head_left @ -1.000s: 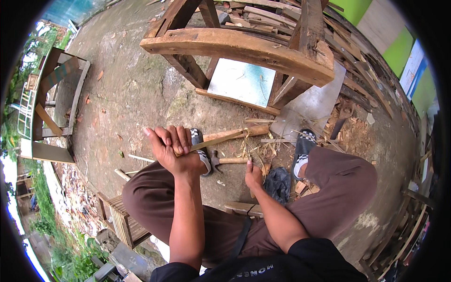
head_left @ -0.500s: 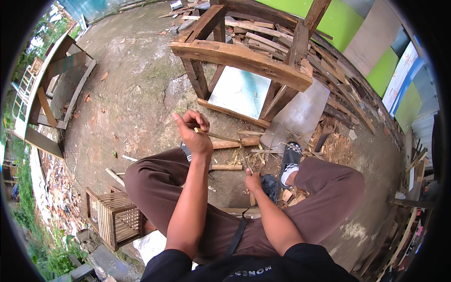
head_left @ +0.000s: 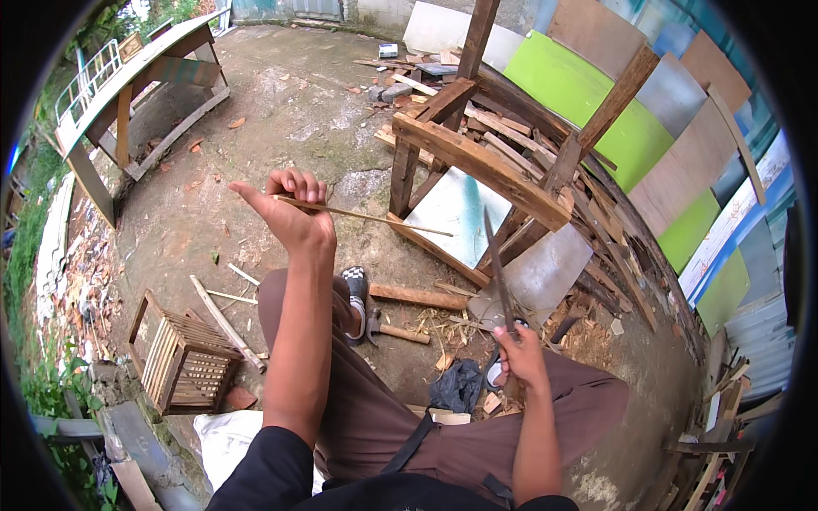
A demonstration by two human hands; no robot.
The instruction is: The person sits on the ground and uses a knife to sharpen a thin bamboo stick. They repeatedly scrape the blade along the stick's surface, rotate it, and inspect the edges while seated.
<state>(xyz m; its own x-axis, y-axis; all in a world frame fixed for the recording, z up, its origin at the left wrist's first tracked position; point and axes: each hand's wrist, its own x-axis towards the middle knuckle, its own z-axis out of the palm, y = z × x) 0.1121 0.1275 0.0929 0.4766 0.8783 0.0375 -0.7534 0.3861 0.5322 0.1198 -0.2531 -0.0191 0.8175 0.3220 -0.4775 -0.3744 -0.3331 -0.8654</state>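
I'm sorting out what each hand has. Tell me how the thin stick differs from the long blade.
The thin stick is pale wood, lying roughly level in the left hand; the long blade is dark and points upward from the right hand. The stick looks slimmer than the blade. Both are long, narrow and held off the ground.

Ground [head_left: 281, 111]: bare, stained concrete filling the frame's centre and upper left. On it: slatted wooden crate [head_left: 183, 362], lower left; hammer [head_left: 394, 330] and short wooden block [head_left: 417, 296], centre; wood shavings [head_left: 443, 328] beside them; black bag [head_left: 458, 385]; piled scrap planks [head_left: 511, 145], upper right.
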